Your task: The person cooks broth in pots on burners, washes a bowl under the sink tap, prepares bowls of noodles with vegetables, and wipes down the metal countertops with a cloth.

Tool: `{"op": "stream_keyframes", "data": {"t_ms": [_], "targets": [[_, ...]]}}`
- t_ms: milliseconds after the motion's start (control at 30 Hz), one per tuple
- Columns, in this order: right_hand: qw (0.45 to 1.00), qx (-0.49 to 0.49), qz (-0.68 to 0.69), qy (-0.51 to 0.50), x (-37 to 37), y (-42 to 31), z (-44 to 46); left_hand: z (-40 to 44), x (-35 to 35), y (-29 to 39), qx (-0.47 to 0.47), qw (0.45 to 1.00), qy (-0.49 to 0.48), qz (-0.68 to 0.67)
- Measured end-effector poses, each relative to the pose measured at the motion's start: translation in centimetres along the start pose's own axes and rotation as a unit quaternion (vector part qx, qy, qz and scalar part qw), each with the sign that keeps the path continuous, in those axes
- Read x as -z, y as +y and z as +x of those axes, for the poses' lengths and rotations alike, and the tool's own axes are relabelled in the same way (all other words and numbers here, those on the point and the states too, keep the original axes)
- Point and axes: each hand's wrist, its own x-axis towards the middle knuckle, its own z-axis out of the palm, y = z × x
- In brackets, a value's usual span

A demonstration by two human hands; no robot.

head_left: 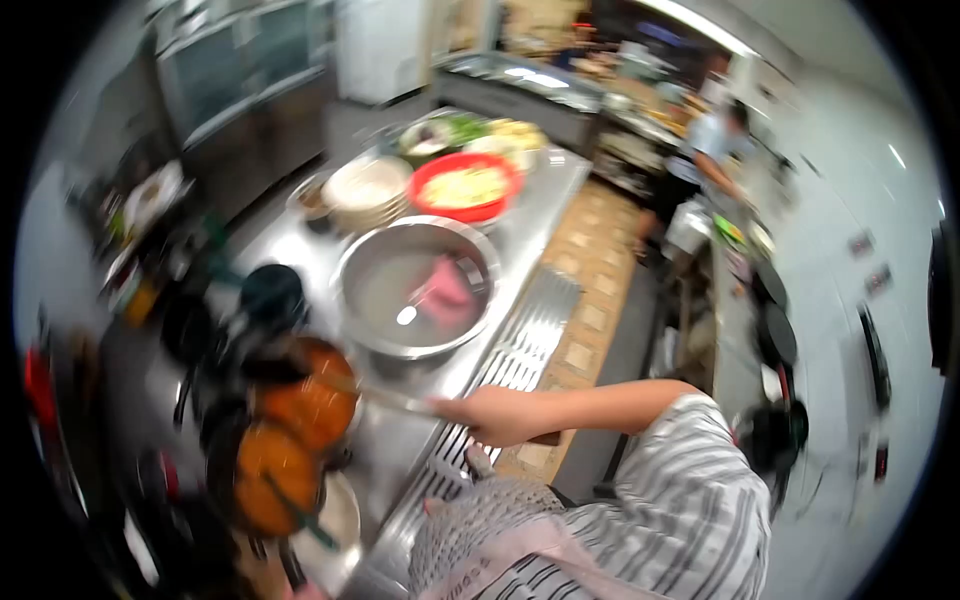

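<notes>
My right hand (500, 415) is closed around the light handle of a ladle (395, 398), reaching left across the steel table. The ladle's dark, blurred head lies over the edge of a pot of orange sauce (322, 405). Just below is a second pot of orange sauce (265, 475), with a green-handled utensil (298, 512) in it. Beyond my hand stands a large steel basin (365, 335), holding cloudy water and a pink cloth-like item (448, 290). I cannot make out my left hand.
On the steel table (545, 215) are a red bowl of pale yellow food (467, 187), stacked plates (365, 195) and several dark containers on the left. A slatted metal grate (535, 325) runs along its right edge. A person (705, 155) works at the right-hand counter.
</notes>
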Motion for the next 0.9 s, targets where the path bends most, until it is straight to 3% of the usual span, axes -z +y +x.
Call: {"op": "stream_keyframes", "data": {"t_ms": [67, 167, 233, 467, 567, 700, 767, 900], "targets": [[0.999, 0.021, 0.040, 0.027, 0.8, -0.7, -1.0, 2.5, 1.4, -1.6, 0.010, 0.999, -0.032, -0.043], [0.940, -0.163, 0.297, -0.029, 3.4, -3.9, -1.9, 3.3, 0.4, -1.0, 0.021, 0.994, -0.041, -0.094], [0.898, -0.186, 0.398, -0.018, 4.3, -5.7, -2.6, 3.2, -0.6, -0.2, 0.011, 0.991, -0.066, -0.113], [0.894, -0.169, 0.394, -0.129, 5.5, -8.4, -3.8, 5.8, -1.7, -0.2, -0.004, 0.990, -0.099, -0.104], [0.931, -0.121, 0.285, -0.196, 5.4, -8.7, -3.7, 6.4, -2.6, -0.2, -0.019, 0.990, -0.099, -0.098], [0.982, -0.031, 0.066, -0.176, 5.8, -10.1, -3.4, 7.0, -3.1, 0.0, -0.024, 0.991, -0.099, -0.091], [0.989, 0.021, -0.027, -0.144, 5.8, -10.2, -3.2, 7.1, -3.3, -0.1, -0.019, 0.991, -0.097, -0.086], [0.985, 0.010, -0.100, -0.141, 5.7, -10.6, -2.4, 7.5, -3.7, 0.0, -0.023, 0.988, -0.119, -0.091]]}}
